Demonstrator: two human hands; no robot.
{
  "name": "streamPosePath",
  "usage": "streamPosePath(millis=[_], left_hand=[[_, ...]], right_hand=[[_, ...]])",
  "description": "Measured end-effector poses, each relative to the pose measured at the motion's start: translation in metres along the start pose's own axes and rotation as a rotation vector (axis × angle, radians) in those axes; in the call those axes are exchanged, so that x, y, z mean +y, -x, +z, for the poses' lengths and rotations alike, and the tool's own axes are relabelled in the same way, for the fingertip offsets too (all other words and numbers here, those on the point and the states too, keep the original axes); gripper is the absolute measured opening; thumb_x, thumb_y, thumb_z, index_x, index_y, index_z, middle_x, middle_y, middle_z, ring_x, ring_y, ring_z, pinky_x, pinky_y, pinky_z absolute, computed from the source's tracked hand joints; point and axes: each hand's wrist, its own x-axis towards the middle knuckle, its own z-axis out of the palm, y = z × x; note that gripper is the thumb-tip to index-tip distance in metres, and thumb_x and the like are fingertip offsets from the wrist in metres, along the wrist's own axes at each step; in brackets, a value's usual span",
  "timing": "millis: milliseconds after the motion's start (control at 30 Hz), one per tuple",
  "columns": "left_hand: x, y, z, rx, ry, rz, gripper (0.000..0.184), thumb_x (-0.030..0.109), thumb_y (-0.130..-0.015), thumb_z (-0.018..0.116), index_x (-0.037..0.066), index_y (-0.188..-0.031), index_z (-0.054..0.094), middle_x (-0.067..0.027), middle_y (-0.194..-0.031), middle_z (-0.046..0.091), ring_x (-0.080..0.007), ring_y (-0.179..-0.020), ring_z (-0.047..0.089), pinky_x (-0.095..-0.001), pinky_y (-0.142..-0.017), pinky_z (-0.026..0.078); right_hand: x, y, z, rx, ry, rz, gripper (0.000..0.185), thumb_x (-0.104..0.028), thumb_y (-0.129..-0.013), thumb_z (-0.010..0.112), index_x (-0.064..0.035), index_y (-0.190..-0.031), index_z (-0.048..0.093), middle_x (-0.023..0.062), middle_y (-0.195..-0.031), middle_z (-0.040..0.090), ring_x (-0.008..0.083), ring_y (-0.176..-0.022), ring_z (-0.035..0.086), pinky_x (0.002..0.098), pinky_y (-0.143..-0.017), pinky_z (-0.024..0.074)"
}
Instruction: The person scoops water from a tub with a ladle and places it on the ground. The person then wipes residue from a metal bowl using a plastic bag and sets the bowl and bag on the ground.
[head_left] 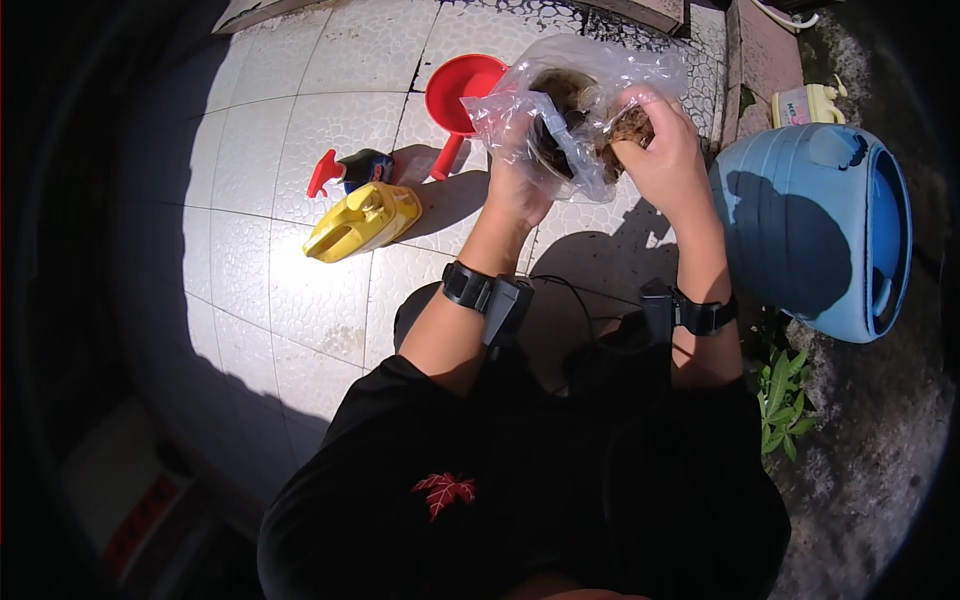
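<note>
A clear plastic bag (625, 65) with dark and brown matter inside is held up at the top centre. My left hand (520, 180) is closed round the bag's left side and underside, its fingers partly behind the plastic. At the bag's right opening, my right hand (662, 145) pinches a brown, fibrous clump (632, 127) between thumb and fingers. Just left of the bag, a red long-handled scoop (452, 100) lies on the tiles.
Yellow jug (365, 222) and dark spray bottle (365, 168) with a red trigger stand on the tiled floor (320, 300) at left. A big blue barrel (790, 225) lies at right, a cream bottle (808, 105) behind it. Green leaves (782, 405) grow below the barrel.
</note>
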Motion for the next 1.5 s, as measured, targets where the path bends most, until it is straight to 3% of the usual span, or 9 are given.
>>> streamPosePath(millis=[167,367,467,567,767,967,1033,1200,1500], left_hand=[[0.012,0.004,0.012,0.050,0.029,0.044,0.073,0.056,-0.081,0.054,0.007,-0.132,0.038,-0.0125,-0.128,0.048,-0.0272,-0.118,0.048,-0.0433,-0.100,0.040],[0.019,0.009,0.014,0.063,-0.042,0.184,0.068,0.052,-0.082,0.053,0.005,-0.130,0.042,-0.0132,-0.125,0.050,-0.0269,-0.113,0.051,-0.0424,-0.098,0.043],[0.019,0.009,0.011,0.013,-0.151,0.257,0.071,0.058,-0.082,0.048,0.006,-0.130,0.042,-0.0140,-0.128,0.048,-0.0291,-0.115,0.049,-0.0439,-0.100,0.039],[0.021,0.009,0.012,0.005,-0.156,0.246,0.071,0.058,-0.082,0.048,0.006,-0.130,0.042,-0.0141,-0.127,0.048,-0.0295,-0.115,0.049,-0.0441,-0.099,0.040],[0.023,0.007,0.011,0.019,-0.151,0.245,0.071,0.057,-0.081,0.048,0.006,-0.130,0.042,-0.0153,-0.128,0.047,-0.0300,-0.114,0.050,-0.0446,-0.099,0.041],[0.026,0.011,0.013,0.007,-0.189,0.216,0.064,0.047,-0.085,0.051,0.006,-0.132,0.038,-0.0149,-0.126,0.048,-0.0274,-0.115,0.050,-0.0426,-0.098,0.043],[0.022,0.003,-0.005,-0.051,-0.292,0.290,0.064,0.048,-0.085,0.051,0.004,-0.130,0.039,-0.0143,-0.123,0.049,-0.0255,-0.112,0.051,-0.0396,-0.095,0.043],[0.020,-0.017,-0.002,-0.129,-0.808,0.698,0.066,0.051,-0.083,0.056,-0.002,-0.120,0.046,-0.0088,-0.106,0.053,-0.0172,-0.091,0.051,-0.0283,-0.081,0.041],[0.008,-0.008,0.003,-0.052,-0.850,0.615,0.061,0.050,-0.081,0.061,-0.002,-0.112,0.052,-0.0100,-0.102,0.057,-0.0166,-0.095,0.054,-0.0300,-0.084,0.043]], right_hand=[[-0.002,-0.003,-0.011,0.135,-0.876,0.242,0.040,-0.003,-0.076,0.061,0.0015,-0.115,0.051,0.0096,-0.112,0.057,0.0187,-0.103,0.056,0.0295,-0.087,0.0424],[-0.009,0.008,-0.018,0.307,-1.223,0.473,0.048,0.000,-0.083,0.054,-0.0037,-0.130,0.042,0.0093,-0.122,0.052,0.0189,-0.108,0.053,0.0304,-0.093,0.0448],[0.005,0.008,-0.016,0.125,-1.700,0.263,0.049,-0.013,-0.086,0.058,-0.0050,-0.131,0.040,0.0094,-0.124,0.051,0.0201,-0.109,0.053,0.0324,-0.091,0.0471],[-0.011,0.011,-0.018,0.325,-1.394,0.603,0.050,-0.037,-0.091,0.048,-0.0056,-0.130,0.043,0.0130,-0.128,0.047,0.0300,-0.119,0.044,0.0461,-0.101,0.0355],[-0.005,0.006,-0.013,0.187,-1.384,0.296,0.056,-0.039,-0.088,0.052,-0.0040,-0.130,0.042,0.0133,-0.130,0.046,0.0314,-0.120,0.043,0.0477,-0.101,0.0346],[-0.002,0.006,-0.009,0.100,-1.702,0.113,0.047,-0.007,-0.089,0.051,-0.0005,-0.133,0.037,0.0109,-0.127,0.049,0.0229,-0.116,0.050,0.0340,-0.099,0.0406],[-0.028,0.003,-0.012,0.175,-1.378,0.355,0.043,0.000,-0.089,0.045,0.0006,-0.132,0.038,0.0104,-0.123,0.052,0.0185,-0.112,0.051,0.0311,-0.096,0.0406],[-0.030,-0.004,0.016,-0.042,-1.042,0.220,0.043,-0.003,-0.089,0.046,0.0003,-0.130,0.038,0.0078,-0.114,0.054,0.0105,-0.102,0.051,0.0244,-0.089,0.0402],[-0.016,0.003,0.027,-0.290,-0.886,0.359,0.039,-0.011,-0.090,0.051,0.0000,-0.126,0.040,0.0103,-0.110,0.057,0.0146,-0.100,0.054,0.0264,-0.085,0.0429]])
